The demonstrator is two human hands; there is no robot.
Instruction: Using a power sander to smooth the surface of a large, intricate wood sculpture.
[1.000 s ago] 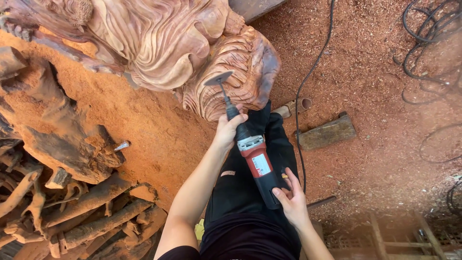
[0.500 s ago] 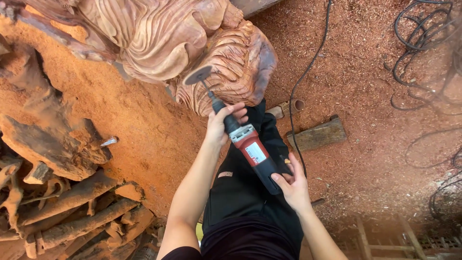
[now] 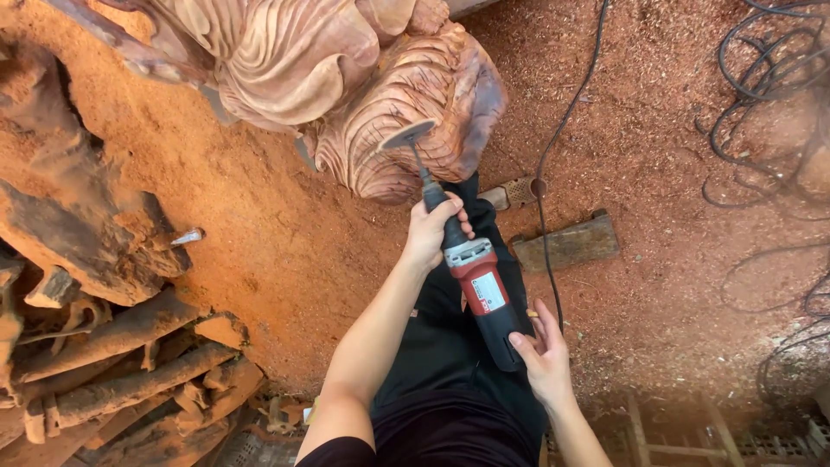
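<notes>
L hand (image 3: 430, 232) & R hand (image 3: 545, 355) grip red grinder (image 3: 481, 290); disc at wood carving (image 3: 415, 104).

A red and black body with a silver collar is seen on the grinder (image 3: 480, 290); the reddish-brown carving (image 3: 406, 112) is marked with wavy ridges

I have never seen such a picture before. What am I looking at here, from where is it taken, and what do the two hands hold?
The camera sits on a person's head and looks down, so you see that person's own arms and dark trousers. The left hand grips the neck of a red and black electric power tool; the right hand holds its rear end. A thin shaft ends in a small grey disc, right at a large reddish carved wooden sculpture. The ground is covered in reddish sawdust. Black cables lie on the right, and a flat wooden block beside the legs.
</notes>
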